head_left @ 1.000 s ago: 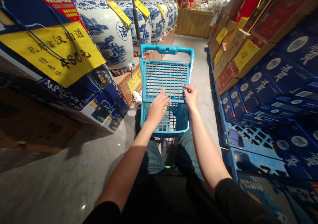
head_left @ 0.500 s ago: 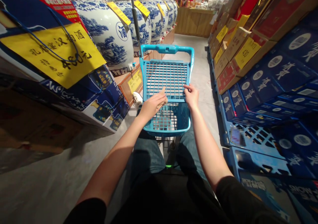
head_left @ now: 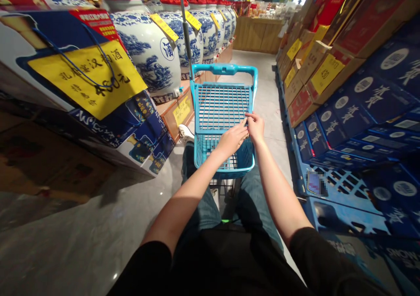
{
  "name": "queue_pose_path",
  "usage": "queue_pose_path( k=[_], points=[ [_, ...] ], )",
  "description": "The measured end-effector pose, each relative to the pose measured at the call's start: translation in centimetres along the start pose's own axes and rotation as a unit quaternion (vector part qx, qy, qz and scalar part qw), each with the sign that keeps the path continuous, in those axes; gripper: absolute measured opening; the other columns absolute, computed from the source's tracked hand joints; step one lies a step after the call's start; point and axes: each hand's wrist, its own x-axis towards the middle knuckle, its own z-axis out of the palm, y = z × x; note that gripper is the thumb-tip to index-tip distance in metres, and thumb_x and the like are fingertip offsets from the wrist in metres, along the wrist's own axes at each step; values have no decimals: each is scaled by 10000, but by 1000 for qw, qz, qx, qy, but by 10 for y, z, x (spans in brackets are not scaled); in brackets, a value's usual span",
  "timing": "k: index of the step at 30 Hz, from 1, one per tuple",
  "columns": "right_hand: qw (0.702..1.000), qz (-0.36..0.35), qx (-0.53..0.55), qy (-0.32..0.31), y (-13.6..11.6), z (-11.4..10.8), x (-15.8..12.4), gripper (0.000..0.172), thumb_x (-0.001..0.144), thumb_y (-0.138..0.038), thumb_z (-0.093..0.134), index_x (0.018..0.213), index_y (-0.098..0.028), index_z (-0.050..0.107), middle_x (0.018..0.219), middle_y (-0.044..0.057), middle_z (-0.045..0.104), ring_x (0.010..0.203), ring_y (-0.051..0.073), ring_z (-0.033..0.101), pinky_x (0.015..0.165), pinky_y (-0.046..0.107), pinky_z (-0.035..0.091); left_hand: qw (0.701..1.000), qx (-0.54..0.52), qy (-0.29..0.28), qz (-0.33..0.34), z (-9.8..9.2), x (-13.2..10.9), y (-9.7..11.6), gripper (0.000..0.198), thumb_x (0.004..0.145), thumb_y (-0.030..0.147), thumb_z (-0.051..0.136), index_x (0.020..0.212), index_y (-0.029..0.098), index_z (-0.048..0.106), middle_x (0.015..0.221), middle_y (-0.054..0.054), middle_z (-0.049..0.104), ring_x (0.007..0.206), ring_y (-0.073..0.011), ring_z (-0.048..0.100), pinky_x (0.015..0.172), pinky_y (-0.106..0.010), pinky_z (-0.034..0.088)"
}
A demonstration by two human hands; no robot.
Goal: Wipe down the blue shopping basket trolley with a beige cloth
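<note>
My left hand (head_left: 233, 139) reaches across over the shopping cart with its fingers stretched out. Its fingertips meet my right hand (head_left: 256, 128), whose fingers are loosely bent and apart. I see no item in either hand, though the left palm is hidden. Below and beyond them stands a light-blue plastic shopping cart (head_left: 224, 172) with a slatted upper panel (head_left: 223, 107) and a raised handle frame (head_left: 226, 69) at its far end. Neither hand is on that handle.
Blue-and-white jars (head_left: 147, 51) with red cloth tops line the left side. Nearer stands a boxed stack with a yellow price sign (head_left: 92, 79). Blue cartons (head_left: 356, 105) and brown boxes (head_left: 315, 64) rise on the right over blue pallets (head_left: 348, 213). A grey floor aisle (head_left: 262, 86) leads to a wooden counter (head_left: 259, 34).
My left hand has moved right, across the cart, until its fingertips meet my right hand. My right hand has barely moved. The view has shifted slightly to the left.
</note>
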Motion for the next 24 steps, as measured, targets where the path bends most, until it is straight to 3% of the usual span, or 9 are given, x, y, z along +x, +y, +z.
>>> queue_pose_path(
  k=[4, 9, 12, 15, 19, 21, 24],
  points=[
    [1000, -1, 7, 0, 2, -3, -1, 314, 800, -216, 558, 940, -218, 839, 1225, 93, 813, 1404, 260, 632, 1244, 471, 442, 999, -4, 40, -32, -22, -28, -21, 344, 1014, 113, 601, 1312, 206, 743, 1438, -110, 719, 1435, -236, 615, 1214, -468, 539],
    [999, 5, 33, 0, 3, 2, -4, 297, 805, -201, 562, 935, -229, 827, 1218, 81, 804, 1413, 259, 622, 1260, 518, 413, 992, 11, 62, -113, -71, -83, -61, 380, 1000, 140, 609, 1352, 200, 738, 1452, -118, 708, 1440, -279, 610, 1233, -556, 507],
    [999, 10, 48, 9, 0, 8, -9, 279, 806, -197, 566, 923, -235, 816, 1222, 72, 797, 1418, 255, 612, 1270, 531, 396, 985, 16, 75, -158, -85, -95, -70, 378, 989, 138, 596, 1313, 228, 769, 1419, -103, 729, 1416, -299, 628, 1228, -592, 506],
    [999, 5, 50, 11, -5, 11, -17, 261, 810, -212, 583, 934, -246, 810, 1226, 65, 788, 1448, 256, 582, 1280, 528, 381, 980, 25, 98, -173, -83, -94, -64, 355, 988, 115, 571, 1242, 225, 794, 1367, -101, 754, 1397, -306, 638, 1217, -586, 518],
    [999, -19, 37, -16, -14, 9, -27, 195, 864, -304, 629, 944, -257, 801, 1217, 67, 782, 1490, 278, 535, 1286, 534, 365, 978, 11, 134, -157, -71, -79, -47, 330, 1030, 140, 544, 1277, 211, 751, 1322, -105, 750, 1313, -267, 681, 1175, -481, 559],
    [999, -22, 34, -29, -18, 7, -32, 212, 908, -387, 637, 889, -247, 795, 1196, 83, 783, 1517, 296, 502, 1301, 549, 334, 976, -5, 152, -153, -63, -62, -42, 386, 1023, 141, 570, 1384, 221, 679, 1367, -113, 692, 1294, -250, 681, 1163, -436, 565],
    [998, -13, 45, -30, -20, 6, -37, 371, 944, -534, 631, 831, -220, 794, 1247, 124, 765, 1557, 321, 444, 1316, 573, 297, 968, -38, 189, -160, -46, -24, -38, 572, 966, 163, 694, 1510, 240, 538, 1455, -130, 536, 1270, -240, 677, 1143, -403, 579]
  ],
)
